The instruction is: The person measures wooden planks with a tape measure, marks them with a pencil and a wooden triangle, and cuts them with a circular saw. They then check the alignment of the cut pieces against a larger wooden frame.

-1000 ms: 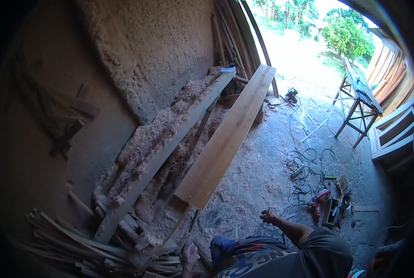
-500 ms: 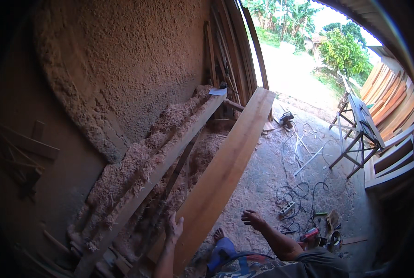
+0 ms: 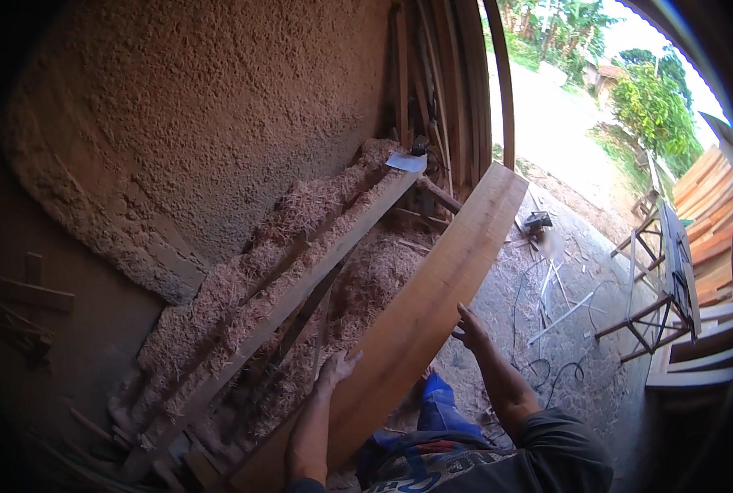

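A wide, light brown plank (image 3: 420, 304) slants from the lower left up toward the doorway. My left hand (image 3: 336, 369) is at its left edge, fingers stretched out over the top face; whether it bears on the wood I cannot tell. By the right edge is my right hand (image 3: 471, 330), fingers apart, with nothing in it. Left of the plank runs a long narrow beam (image 3: 301, 300) heaped with wood shavings, and a pale sheet (image 3: 406, 162) lies on its far end.
Wood shavings (image 3: 288, 214) pile against the rough wall (image 3: 210, 90). Tall boards (image 3: 465, 99) lean in the far corner. On the floor at right are a power tool (image 3: 538, 220), cables (image 3: 557, 371) and thin strips (image 3: 560, 319). Further right stand a trestle table (image 3: 677, 259) and stacked boards (image 3: 705, 222).
My right hand has moved forward and left to the plank's right edge. My left hand has shifted a little further along its left edge. The view has turned left.
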Tool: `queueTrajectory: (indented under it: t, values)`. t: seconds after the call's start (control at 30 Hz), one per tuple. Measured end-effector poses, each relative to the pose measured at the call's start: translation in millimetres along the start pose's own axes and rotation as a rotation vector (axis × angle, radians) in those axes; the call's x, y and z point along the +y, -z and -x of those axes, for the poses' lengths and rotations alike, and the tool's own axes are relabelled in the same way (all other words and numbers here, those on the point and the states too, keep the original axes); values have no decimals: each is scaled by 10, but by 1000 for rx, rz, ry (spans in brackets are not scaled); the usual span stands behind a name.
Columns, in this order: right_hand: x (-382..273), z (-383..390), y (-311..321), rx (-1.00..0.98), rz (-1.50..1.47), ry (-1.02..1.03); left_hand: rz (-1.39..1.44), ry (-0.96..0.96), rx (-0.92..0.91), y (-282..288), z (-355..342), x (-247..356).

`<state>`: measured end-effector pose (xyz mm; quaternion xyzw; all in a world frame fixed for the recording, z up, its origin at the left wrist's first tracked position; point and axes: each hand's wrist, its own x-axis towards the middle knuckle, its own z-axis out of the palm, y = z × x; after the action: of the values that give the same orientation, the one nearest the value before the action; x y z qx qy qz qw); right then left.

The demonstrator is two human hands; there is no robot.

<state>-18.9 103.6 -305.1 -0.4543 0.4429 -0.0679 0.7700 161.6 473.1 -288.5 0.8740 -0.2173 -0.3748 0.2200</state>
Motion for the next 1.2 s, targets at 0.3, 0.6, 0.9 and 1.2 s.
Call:
queueTrajectory:
  t: [0.3,0.6,0.9,1.2]
  values:
    - [-633,-1645,411,-345,-545,-87,79,30,225,-146,-989,911]
    - [-652,-1451,417,-283,-472,-162,139,-88,617,-593,-979,1179]
    - [-709,-1558,405,-249,-390,-140,205,-80,738,-643,-904,1407]
    - [-716,-1048,1032,-464,-192,-260,-64,1339,1414,-1662,1051,461]
